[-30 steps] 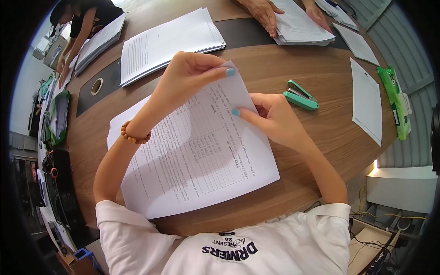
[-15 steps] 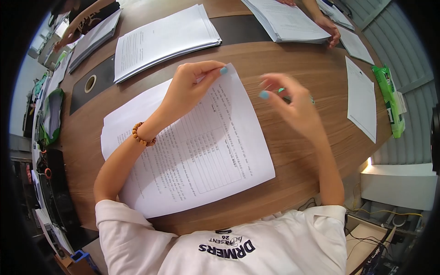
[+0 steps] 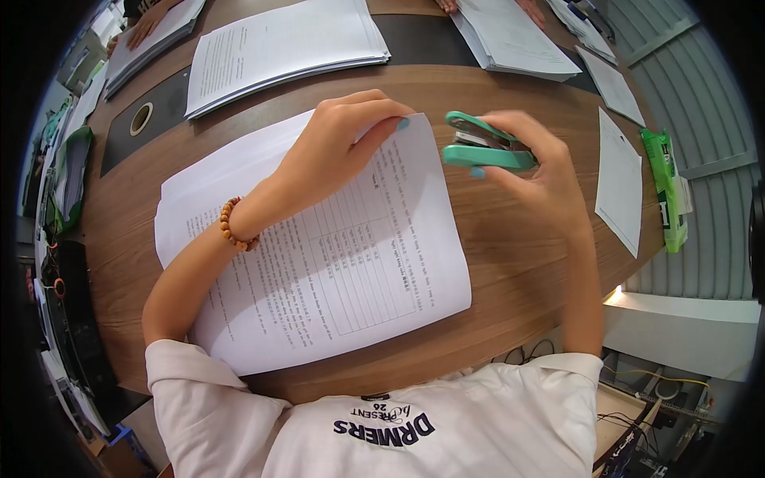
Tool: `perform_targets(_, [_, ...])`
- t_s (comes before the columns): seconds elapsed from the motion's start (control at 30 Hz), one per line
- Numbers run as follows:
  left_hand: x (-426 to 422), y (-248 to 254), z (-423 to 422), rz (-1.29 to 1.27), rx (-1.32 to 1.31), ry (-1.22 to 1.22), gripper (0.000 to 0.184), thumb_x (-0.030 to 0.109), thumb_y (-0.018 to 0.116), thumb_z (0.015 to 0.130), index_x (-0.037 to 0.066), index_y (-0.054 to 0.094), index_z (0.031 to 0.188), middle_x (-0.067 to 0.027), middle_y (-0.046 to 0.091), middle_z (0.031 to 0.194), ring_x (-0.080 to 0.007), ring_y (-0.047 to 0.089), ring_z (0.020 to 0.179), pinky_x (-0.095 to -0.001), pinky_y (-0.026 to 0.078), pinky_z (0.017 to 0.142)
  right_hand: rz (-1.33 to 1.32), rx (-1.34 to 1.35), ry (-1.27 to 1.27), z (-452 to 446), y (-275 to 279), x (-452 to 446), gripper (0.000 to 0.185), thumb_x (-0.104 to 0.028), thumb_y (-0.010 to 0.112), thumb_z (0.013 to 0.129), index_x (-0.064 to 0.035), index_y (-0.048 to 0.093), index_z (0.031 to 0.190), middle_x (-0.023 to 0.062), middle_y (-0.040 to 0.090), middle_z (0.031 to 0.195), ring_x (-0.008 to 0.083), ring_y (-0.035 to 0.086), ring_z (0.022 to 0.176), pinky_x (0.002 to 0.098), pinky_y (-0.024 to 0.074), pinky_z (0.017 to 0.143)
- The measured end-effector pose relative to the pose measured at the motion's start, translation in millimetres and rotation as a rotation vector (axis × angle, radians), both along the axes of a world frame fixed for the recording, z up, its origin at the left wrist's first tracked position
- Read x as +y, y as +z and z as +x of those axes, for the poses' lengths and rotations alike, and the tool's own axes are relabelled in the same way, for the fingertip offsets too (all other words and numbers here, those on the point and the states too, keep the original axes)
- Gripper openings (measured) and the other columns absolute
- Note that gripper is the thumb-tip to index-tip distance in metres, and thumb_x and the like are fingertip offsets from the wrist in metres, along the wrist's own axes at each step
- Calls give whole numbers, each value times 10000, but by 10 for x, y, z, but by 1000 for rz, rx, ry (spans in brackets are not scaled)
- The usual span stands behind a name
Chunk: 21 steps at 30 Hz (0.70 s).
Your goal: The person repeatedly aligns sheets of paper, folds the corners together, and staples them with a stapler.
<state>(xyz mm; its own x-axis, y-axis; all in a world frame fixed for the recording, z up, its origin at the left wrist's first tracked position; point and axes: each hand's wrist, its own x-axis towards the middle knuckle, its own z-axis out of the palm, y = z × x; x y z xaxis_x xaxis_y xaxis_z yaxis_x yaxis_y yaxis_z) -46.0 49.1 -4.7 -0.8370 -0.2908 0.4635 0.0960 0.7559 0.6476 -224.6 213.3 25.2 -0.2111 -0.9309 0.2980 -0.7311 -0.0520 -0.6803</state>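
Observation:
Printed sheets of paper [image 3: 319, 263] lie on the brown wooden table in front of me, their far corner lifted slightly. My left hand [image 3: 355, 139], with a beaded bracelet on its wrist, pinches that corner between thumb and fingers. A green stapler [image 3: 488, 151] is held in my right hand [image 3: 542, 163], thumb below and fingers on top. The stapler's jaws are apart and point left toward the pinched corner, with a small gap between them and the paper.
A thick paper stack [image 3: 287, 52] lies beyond my sheets, near a tape roll [image 3: 141, 119]. Other people's hands rest on stacks at the far left and far right. A single sheet [image 3: 619, 179] and a green packet [image 3: 665, 191] lie along the right edge.
My right hand has picked up the green stapler, which was mostly hidden behind it, and turned it toward the paper corner. My left hand keeps its pinch. A co-worker's hand at upper right has shifted.

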Motion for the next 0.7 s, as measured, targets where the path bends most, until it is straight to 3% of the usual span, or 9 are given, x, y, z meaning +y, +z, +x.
perform_targets(0.07, [3,-9,2,-5,6,13,185,-19,517,820,-13,598,987,-83,594,825,-175,580,695,-255,464,618,-81,139,88,94,113,-84,387,-31,694,646,-2,582,1015,84,596,970,172,583,850,256,465,693])
perform_targets(0.2, [-1,-75,-13,-92,73,10,260,-24,534,808,28,599,1055,-75,591,822,-153,567,660,-242,452,561,-52,171,111,142,214,-186,394,-24,709,624,3,590,999,79,604,934,166,591,825,247,469,676])
perform_targets(0.27, [0,-101,-16,-127,115,13,287,-17,541,806,42,594,1082,-72,585,814,-149,557,643,-246,446,545,-8,200,99,159,237,-205,349,-104,718,643,-11,608,962,99,610,873,213,604,777,296,486,686])
perform_targets(0.43, [36,-87,-27,-185,173,64,415,23,563,804,83,509,1212,-60,550,781,-143,513,595,-269,418,518,4,216,95,183,235,-221,327,-121,717,649,-11,622,942,97,616,854,208,602,741,293,480,659])
perform_targets(0.7, [34,-93,-11,-205,142,49,426,38,577,798,90,508,1215,-58,539,763,-143,507,597,-274,415,513,40,220,126,160,231,-271,308,-145,710,653,0,638,915,107,626,807,205,604,700,278,478,649])
